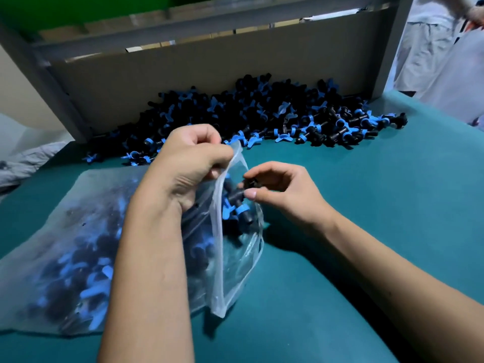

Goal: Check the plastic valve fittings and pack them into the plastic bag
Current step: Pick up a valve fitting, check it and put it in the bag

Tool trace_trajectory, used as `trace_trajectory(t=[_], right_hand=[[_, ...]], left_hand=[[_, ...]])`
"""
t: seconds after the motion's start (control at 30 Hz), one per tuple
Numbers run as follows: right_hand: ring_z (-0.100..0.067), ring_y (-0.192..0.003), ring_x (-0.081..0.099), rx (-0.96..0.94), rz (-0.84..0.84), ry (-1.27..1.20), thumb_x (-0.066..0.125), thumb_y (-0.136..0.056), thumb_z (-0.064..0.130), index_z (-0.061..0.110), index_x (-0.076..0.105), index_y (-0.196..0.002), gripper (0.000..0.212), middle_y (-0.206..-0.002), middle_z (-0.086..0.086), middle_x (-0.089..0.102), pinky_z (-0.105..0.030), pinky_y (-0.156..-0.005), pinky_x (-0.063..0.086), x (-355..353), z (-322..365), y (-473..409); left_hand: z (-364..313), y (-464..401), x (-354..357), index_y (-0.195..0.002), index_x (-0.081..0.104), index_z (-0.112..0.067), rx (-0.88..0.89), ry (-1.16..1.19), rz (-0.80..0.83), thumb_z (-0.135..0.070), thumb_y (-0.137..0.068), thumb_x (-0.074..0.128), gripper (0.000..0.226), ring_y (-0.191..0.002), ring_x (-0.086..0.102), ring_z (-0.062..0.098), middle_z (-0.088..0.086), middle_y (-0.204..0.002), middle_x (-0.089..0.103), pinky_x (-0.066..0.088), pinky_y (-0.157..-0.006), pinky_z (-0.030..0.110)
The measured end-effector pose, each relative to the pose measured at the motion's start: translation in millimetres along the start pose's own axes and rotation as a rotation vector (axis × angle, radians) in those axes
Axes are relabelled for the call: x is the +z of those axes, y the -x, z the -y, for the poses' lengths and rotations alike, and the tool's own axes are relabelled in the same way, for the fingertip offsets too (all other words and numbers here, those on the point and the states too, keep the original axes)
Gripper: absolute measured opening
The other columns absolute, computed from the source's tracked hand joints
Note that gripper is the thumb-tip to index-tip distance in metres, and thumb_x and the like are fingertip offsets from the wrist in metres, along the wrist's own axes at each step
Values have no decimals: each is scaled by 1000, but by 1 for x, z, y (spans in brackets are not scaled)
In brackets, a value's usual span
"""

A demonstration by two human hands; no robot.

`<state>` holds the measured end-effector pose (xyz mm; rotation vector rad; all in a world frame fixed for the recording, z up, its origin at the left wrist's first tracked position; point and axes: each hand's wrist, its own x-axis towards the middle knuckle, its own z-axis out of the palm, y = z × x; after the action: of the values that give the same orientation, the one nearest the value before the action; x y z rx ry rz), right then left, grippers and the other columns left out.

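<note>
Setting: small-parts packing station in a factory or workshop. Evidence: teal-covered tabletop (366, 205); bulk heap of black-and-blue plastic valve fittings (262, 113), several hundred identical pieces (loose, unsorted), banked against a cardboard panel (209, 66); grey metal frame (52, 82) around the panel; clear plastic bag (78, 244) lying on the tabletop, part-filled with the same fittings; pale work garment (432, 48) of another person standing at the far right edge.
</note>
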<state>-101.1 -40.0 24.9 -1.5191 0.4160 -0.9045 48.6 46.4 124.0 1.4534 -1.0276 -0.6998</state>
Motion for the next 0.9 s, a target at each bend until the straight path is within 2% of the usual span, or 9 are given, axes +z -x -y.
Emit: trace_trajectory(t=[0.17,0.23,0.3,0.43,0.57,0.63,0.7,0.8,0.9], right_hand=[[-15,-75,66,-65,180,63,73,-73,-17,2,66,-88,25,-80,-2,73,-32,-71,56,81,5,8],[-29,-88,65,-127,203,154,69,-76,-10,2,62,-93,22,-92,-15,68,-51,-82,55,102,7,11],[-25,-99,55,-146,222,144,63,-83,-9,7,51,-105,30,-103,-12,56,-53,-97,50,106,8,13],[3,-83,54,-192,278,259,69,-77,-19,22,51,-93,48,-92,9,55,-17,-75,46,84,8,6],[-9,-66,59,-69,-172,183,72,-81,4,14,71,-73,12,-69,4,68,-36,-59,51,38,-2,-19],[-10,-77,67,-9,-447,556,70,-82,14,17,76,-82,7,-80,4,74,-38,-75,58,-8,-15,-40],[-22,-107,62,97,-550,997,67,-85,20,19,74,-103,20,-108,-4,71,-36,-94,52,-57,-22,-54],[-40,-134,29,267,-559,1370,68,-87,33,22,54,-133,49,-143,-17,37,-48,-102,43,-114,-28,-62],[-43,-145,13,377,-450,1402,63,-94,41,29,38,-149,62,-162,-17,9,-53,-115,31,-149,-27,-62]], left_hand=[[-11,7,3,-66,40,-12,87,103,44,4,-55,49,21,-46,29,12,14,-75,36,23,-37,14],[-12,8,4,-65,44,-12,113,114,49,4,-56,49,19,-47,31,12,13,-75,41,24,-37,15],[-10,9,5,-64,47,-13,129,89,46,3,-56,49,18,-49,33,12,15,-77,46,24,-39,15],[-2,3,13,-66,51,-15,131,59,-13,0,-64,55,15,-51,31,13,10,-69,43,22,-43,16],[7,-5,32,-75,51,-11,143,207,-39,9,-82,56,22,-47,34,12,-2,-56,40,25,-40,17],[17,-8,47,-79,51,-11,114,276,17,10,-86,54,22,-45,35,9,-6,-52,41,24,-40,18],[32,-10,64,-82,51,-11,42,305,65,9,-88,54,22,-46,36,9,-7,-53,42,25,-40,18],[58,-11,82,-83,54,-11,-71,262,57,9,-88,56,20,-50,39,12,-2,-62,44,28,-41,19],[73,-12,87,-82,55,-12,-126,213,36,7,-87,57,19,-51,39,14,0,-62,44,29,-42,20]])
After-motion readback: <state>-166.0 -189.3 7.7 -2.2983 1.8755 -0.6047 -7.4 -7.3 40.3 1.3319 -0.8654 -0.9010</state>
